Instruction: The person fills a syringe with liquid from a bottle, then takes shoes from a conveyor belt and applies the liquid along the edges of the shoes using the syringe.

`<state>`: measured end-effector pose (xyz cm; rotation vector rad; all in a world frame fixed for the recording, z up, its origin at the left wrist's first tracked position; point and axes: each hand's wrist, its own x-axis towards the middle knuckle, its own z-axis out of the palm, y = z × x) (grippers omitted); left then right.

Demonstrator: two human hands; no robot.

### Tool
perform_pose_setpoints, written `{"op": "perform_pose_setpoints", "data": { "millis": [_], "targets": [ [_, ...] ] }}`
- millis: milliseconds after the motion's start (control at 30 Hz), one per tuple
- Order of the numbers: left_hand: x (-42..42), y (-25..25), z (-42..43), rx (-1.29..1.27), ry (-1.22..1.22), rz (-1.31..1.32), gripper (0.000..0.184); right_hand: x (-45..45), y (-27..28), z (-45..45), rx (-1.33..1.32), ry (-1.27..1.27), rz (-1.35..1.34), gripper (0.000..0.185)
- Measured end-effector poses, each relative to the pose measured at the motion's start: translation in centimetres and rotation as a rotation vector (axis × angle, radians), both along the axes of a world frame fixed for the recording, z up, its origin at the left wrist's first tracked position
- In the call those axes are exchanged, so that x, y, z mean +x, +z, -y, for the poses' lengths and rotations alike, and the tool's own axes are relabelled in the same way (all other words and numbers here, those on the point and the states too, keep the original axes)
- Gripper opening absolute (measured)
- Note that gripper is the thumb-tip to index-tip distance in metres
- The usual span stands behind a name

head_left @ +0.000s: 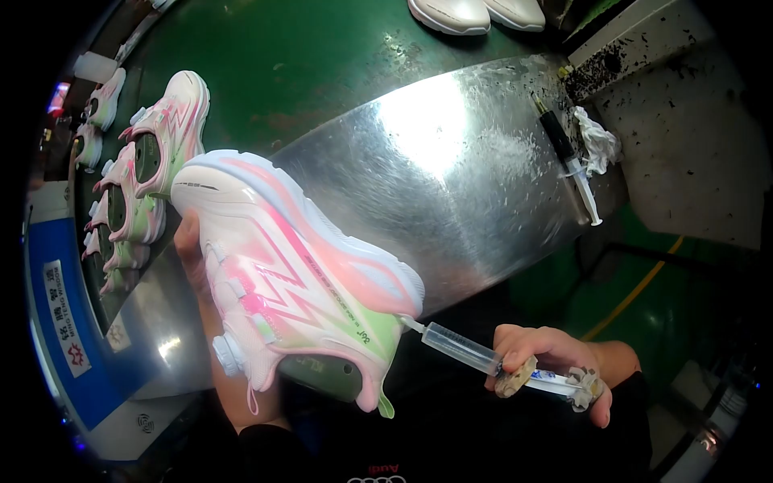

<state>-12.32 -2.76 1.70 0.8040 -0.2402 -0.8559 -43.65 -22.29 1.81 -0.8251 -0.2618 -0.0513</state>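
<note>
A white, pink and green sneaker (298, 274) with a dial on its tongue is held tilted up, its toe toward the upper left. My left hand (189, 245) grips it from the far side, mostly hidden behind the upper. Between the fingers of my right hand (547, 354) is a clear syringe (459, 348), with tan tape or padding around its flange and plunger end. Its nozzle meets the heel where the upper joins the sole; actual contact is hard to tell.
Several matching sneakers (133, 189) stand in a row at the left. A shiny metal plate (362, 177) covers part of the green table (274, 72). On the right lie a dark-filled syringe (568, 153) and crumpled white tissue (597, 143). Two pale shoes (451, 14) sit at the top.
</note>
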Motion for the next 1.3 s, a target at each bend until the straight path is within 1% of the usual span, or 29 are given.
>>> {"op": "perform_pose_setpoints", "data": {
  "millis": [233,367,433,467,567,600,700,733,767,800,833,900,933,967,1033,1067,1100,1167,1200,1233,1300],
  "targets": [
    [-0.3,-0.4,-0.2,0.114,0.0,0.034,0.063,-0.1,-1.6,0.3,0.034,-0.002,0.014,0.115],
    [-0.6,-0.4,-3.5,0.298,0.023,0.172,0.062,0.2,-2.8,0.3,0.051,-0.028,0.051,0.113],
    [-0.9,-0.1,-6.1,0.414,0.015,0.312,0.061,0.7,-3.4,0.0,0.07,-0.044,0.077,0.111],
    [-0.9,0.0,-7.5,0.479,-0.013,0.444,0.06,1.1,-3.6,-0.2,0.078,-0.055,0.09,0.11],
    [0.4,0.4,-10.5,0.623,-0.139,0.986,0.059,1.8,-4.3,-0.1,0.048,-0.036,0.089,0.108],
    [0.7,0.4,-11.1,0.648,-0.177,1.098,0.059,2.0,-4.4,-0.3,0.043,-0.031,0.078,0.108],
    [-1.2,0.9,-13.2,0.708,-0.239,1.284,0.048,2.3,-4.8,-1.0,0.035,-0.027,0.074,0.107],
    [-2.7,0.6,-13.3,0.726,-0.116,1.012,0.048,2.4,-4.9,-0.9,0.016,-0.017,0.071,0.107],
    [-3.1,0.7,-14.0,0.763,-0.069,0.729,0.05,2.5,-4.9,-0.9,-0.006,-0.006,0.067,0.106],
    [-3.6,0.8,-14.8,0.763,0.031,0.418,0.053,2.5,-4.8,-0.9,-0.018,0.001,0.06,0.106],
    [-4.1,0.9,-15.5,0.746,0.171,0.135,0.055,2.4,-4.6,-1.0,-0.03,0.008,0.052,0.106],
    [-6.3,1.5,-15.9,0.751,0.337,-0.074,0.067,2.4,-4.4,-1.1,-0.061,0.011,0.047,0.105],
    [-7.4,1.7,-15.5,0.763,0.371,-0.12,0.071,2.4,-4.3,-1.3,-0.078,0.005,0.051,0.105],
    [-8.1,1.5,-16.3,0.812,0.391,-0.17,0.07,2.4,-4.2,-1.4,-0.097,0.001,0.054,0.105],
    [-9.7,0.8,-18.6,0.678,0.307,-0.243,0.071,2.3,-3.9,-1.6,-0.099,0.004,0.046,0.105],
    [-10.8,1.1,-18.1,0.668,0.287,-0.276,0.073,2.2,-3.7,-1.8,-0.102,0.006,0.043,0.105],
    [-11.8,0.9,-17.4,0.654,0.245,-0.219,0.074,2.1,-3.5,-2.0,-0.083,0.007,0.033,0.105],
    [-14.0,1.1,-15.3,0.536,0.193,-0.202,0.074,1.9,-3.1,-2.3,-0.049,0.005,0.014,0.106],
    [-14.5,0.5,-16.0,0.545,0.175,-0.237,0.077,1.8,-2.8,-2.2,-0.063,0.02,-0.003,0.106],
    [-15.1,-0.2,-17.2,0.509,0.144,-0.311,0.075,1.7,-2.5,-2.1,-0.078,0.036,-0.02,0.106],
    [-16.0,-0.3,-15.3,0.469,0.075,-0.319,0.085,1.7,-1.8,-2.1,-0.079,0.038,-0.022,0.107]
  ]
}}
